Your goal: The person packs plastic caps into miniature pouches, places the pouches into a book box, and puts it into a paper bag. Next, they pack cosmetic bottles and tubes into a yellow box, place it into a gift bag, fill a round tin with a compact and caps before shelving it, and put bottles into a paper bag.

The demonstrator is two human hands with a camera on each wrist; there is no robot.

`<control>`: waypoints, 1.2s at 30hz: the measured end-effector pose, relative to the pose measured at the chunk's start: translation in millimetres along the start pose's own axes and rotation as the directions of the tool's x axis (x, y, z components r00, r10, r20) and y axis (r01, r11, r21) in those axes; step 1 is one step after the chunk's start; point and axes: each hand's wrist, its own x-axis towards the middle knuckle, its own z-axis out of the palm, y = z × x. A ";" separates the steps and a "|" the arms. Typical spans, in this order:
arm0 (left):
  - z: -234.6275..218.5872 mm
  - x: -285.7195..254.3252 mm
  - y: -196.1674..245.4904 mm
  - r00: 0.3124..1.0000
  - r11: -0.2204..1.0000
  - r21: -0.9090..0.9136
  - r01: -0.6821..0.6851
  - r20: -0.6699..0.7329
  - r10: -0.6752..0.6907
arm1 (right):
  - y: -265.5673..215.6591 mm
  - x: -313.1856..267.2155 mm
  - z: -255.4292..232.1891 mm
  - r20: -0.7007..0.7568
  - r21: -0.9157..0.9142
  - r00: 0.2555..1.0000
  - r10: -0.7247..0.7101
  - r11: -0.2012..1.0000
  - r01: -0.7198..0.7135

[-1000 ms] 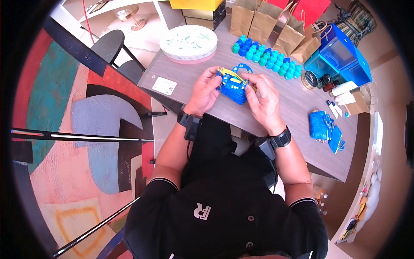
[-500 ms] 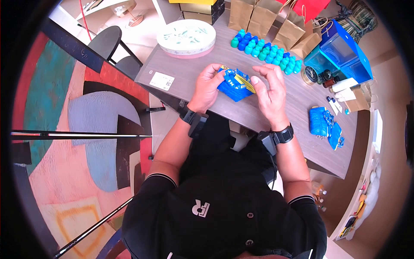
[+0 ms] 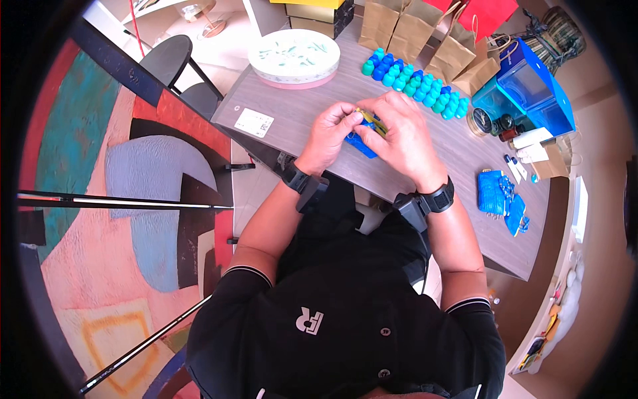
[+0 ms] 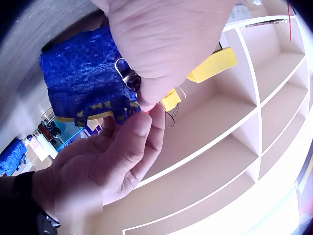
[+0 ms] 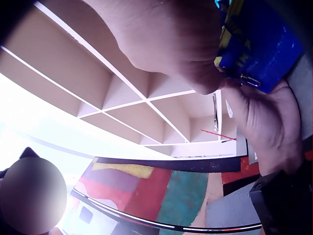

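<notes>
A small blue zip pouch [image 3: 362, 145] with yellow trim is held above the table's near edge, between both hands. My left hand [image 3: 325, 137] grips one top corner of it, thumb over the yellow edge. My right hand [image 3: 407, 141] reaches across the pouch, thumb and fingertips pinching at the same top corner and covering much of the opening. In the left wrist view a metal clip [image 4: 128, 76] hangs from the pouch's side, beside the left hand. The right fingertips meet the left ones there.
Rows of teal and blue small bottles [image 3: 419, 85] stand beyond the hands, before brown paper bags [image 3: 385, 25]. A round white box [image 3: 294, 56] is at back left. More blue pouches [image 3: 492, 191] lie at right on the grey table [image 3: 292, 110], near a blue clear-sided box [image 3: 531, 90].
The right hand first came away from the pouch with fingers spread, then moved left over its top to the left hand's corner. The left hand kept its hold.
</notes>
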 end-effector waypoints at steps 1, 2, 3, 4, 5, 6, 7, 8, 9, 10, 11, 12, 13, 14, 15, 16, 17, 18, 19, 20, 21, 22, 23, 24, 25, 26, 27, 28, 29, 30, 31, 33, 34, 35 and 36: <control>0.3 0.2 1.1 1.000 1.000 -0.001 -0.002 -0.004 0.002 | -0.2 0.0 2.1 -0.002 -0.007 1.000 -0.020 1.000 0.020; 1.0 0.0 2.8 1.000 1.000 -0.023 0.012 0.001 -0.012 | 0.6 -0.8 4.5 0.001 -0.006 1.000 -0.022 1.000 0.022; 1.0 -0.7 3.8 1.000 0.999 -0.045 0.026 0.004 -0.026 | 1.8 -2.0 8.0 0.009 -0.025 1.000 0.003 1.000 -0.003; 1.2 -0.7 4.1 1.000 0.999 -0.046 0.026 0.003 -0.026 | 3.5 -3.1 10.6 0.013 -0.044 0.999 0.029 0.999 -0.028; 1.2 -0.8 4.4 0.999 0.997 -0.064 0.044 0.005 -0.043 | 5.3 -3.8 12.6 0.014 -0.044 1.000 0.027 0.999 -0.027; 1.3 -1.0 4.4 0.998 0.995 -0.082 0.062 0.008 -0.061 | 7.3 -4.6 14.1 0.004 -0.053 1.000 0.027 0.998 -0.026; 1.6 -1.4 4.3 0.998 0.995 -0.083 0.061 0.007 -0.060 | 9.0 -5.1 14.8 -0.007 -0.063 1.000 0.026 0.998 -0.026; 2.1 -1.9 4.0 0.999 0.995 -0.082 0.053 -0.002 -0.054 | 10.1 -5.5 15.0 -0.006 -0.064 1.000 0.025 0.998 -0.026; 2.6 -2.0 3.8 0.999 0.996 -0.080 0.046 -0.010 -0.047 | 11.1 -5.8 14.9 -0.008 -0.087 1.000 0.013 0.996 -0.013; 2.3 -1.7 3.2 0.999 0.996 -0.081 0.046 -0.009 -0.047 | 11.7 -6.0 14.5 -0.011 -0.111 1.000 0.000 0.994 -0.001; 1.3 -1.3 2.4 0.998 0.996 -0.067 0.060 -0.005 -0.061 | 10.8 -5.4 14.0 -0.011 -0.112 1.000 0.000 0.994 -0.001; 0.9 -1.1 2.0 0.997 0.996 -0.053 0.075 -0.002 -0.075 | 8.8 -4.4 13.6 -0.031 -0.128 0.999 -0.027 0.992 0.023; 2.1 -1.4 3.6 0.997 0.996 -0.053 0.075 -0.001 -0.075 | 7.3 -3.6 13.7 -0.050 -0.144 0.997 -0.055 0.988 0.048; 4.2 -2.0 6.1 0.998 0.997 -0.046 0.068 0.010 -0.068 | 6.8 -3.3 14.5 -0.050 -0.144 0.997 -0.056 0.988 0.048; 5.5 -2.6 7.6 0.998 0.997 -0.039 0.061 0.020 -0.060 | 6.6 -3.3 15.4 -0.053 -0.168 0.996 -0.073 0.984 0.063; 5.5 -2.9 7.5 0.998 0.997 -0.040 0.060 0.019 -0.060 | 6.6 -3.7 16.5 -0.055 -0.192 0.994 -0.090 0.978 0.078; 5.3 -2.9 7.3 0.998 0.997 -0.038 0.063 0.014 -0.062 | 8.0 -3.7 18.2 -0.055 -0.191 0.994 -0.091 0.978 0.079; 5.1 -2.4 7.1 0.998 0.997 -0.036 0.065 0.011 -0.065 | 11.1 -3.0 20.5 -0.060 -0.213 0.989 -0.133 0.970 0.117; 3.0 -1.8 5.2 0.998 0.997 -0.036 0.065 0.011 -0.064 | 13.7 -2.7 22.2 -0.065 -0.234 0.983 -0.174 0.960 0.155; -0.3 -1.4 2.6 0.998 0.997 -0.052 0.055 0.028 -0.053 | 15.6 -2.9 23.1 -0.066 -0.235 0.982 -0.175 0.960 0.155; -2.6 -1.1 0.7 0.998 0.997 -0.069 0.045 0.044 -0.042 | 17.5 -3.0 23.6 -0.087 -0.233 0.978 -0.190 0.958 0.165; -2.8 -1.0 1.0 0.998 0.997 -0.070 0.043 0.043 -0.040 | 18.9 -2.8 24.1 -0.108 -0.230 0.973 -0.205 0.957 0.176; -2.7 -1.3 1.0 0.998 0.997 -0.066 0.037 0.043 -0.034 | 19.6 -2.6 24.5 -0.107 -0.230 0.973 -0.206 0.957 0.178; -2.5 -1.8 0.8 0.999 0.998 -0.062 0.031 0.044 -0.029 | 20.1 -2.6 24.9 -0.126 -0.177 0.977 -0.173 0.973 0.149; -1.2 -1.8 2.3 0.999 0.998 -0.062 0.031 0.044 -0.028 | 20.7 -2.7 25.3 -0.143 -0.124 0.980 -0.138 0.985 0.121; 0.1 -1.9 4.0 0.998 0.998 -0.054 0.031 0.047 -0.029 | 21.7 -3.5 26.2 -0.142 -0.125 0.980 -0.138 0.985 0.121; 1.8 -2.1 6.0 0.998 0.998 -0.046 0.031 0.050 -0.029 | 23.0 -4.7 27.3 -0.178 -0.063 0.980 -0.086 0.995 0.075; 3.5 -2.5 8.0 0.998 0.998 -0.047 0.032 0.049 -0.029 | 23.7 -5.5 27.8 -0.210 0.001 0.977 -0.030 1.000 0.031; 5.3 -2.9 9.9 0.998 0.999 -0.032 0.044 0.050 -0.043 | 23.7 -6.0 27.4 -0.210 0.001 0.977 -0.030 1.000 0.031; 6.5 -3.3 11.3 0.997 0.998 -0.018 0.056 0.051 -0.055 | 23.4 -6.6 26.7 -0.208 0.042 0.978 0.022 0.999 -0.014; 7.4 -3.8 12.1 0.997 0.998 -0.019 0.057 0.051 -0.056 | 23.0 -7.4 26.1 -0.203 0.082 0.976 0.075 0.995 -0.059; 8.5 -4.2 12.9 0.997 0.998 -0.017 0.058 0.044 -0.057 | 21.6 -8.4 24.9 -0.183 0.100 0.978 0.099 0.992 -0.081; 7.7 -3.8 12.0 0.997 0.998 -0.018 0.058 0.045 -0.057 | 21.2 -8.6 24.7 -0.163 0.120 0.979 0.121 0.988 -0.102; 5.7 -3.4 10.0 0.997 0.999 -0.015 0.050 0.056 -0.049 | 21.2 -8.6 25.0 -0.162 0.119 0.979 0.121 0.988 -0.102; 3.7 -3.2 8.0 0.997 0.999 -0.012 0.041 0.067 -0.040 | 21.3 -8.5 25.4 -0.131 0.161 0.983 0.125 0.981 -0.104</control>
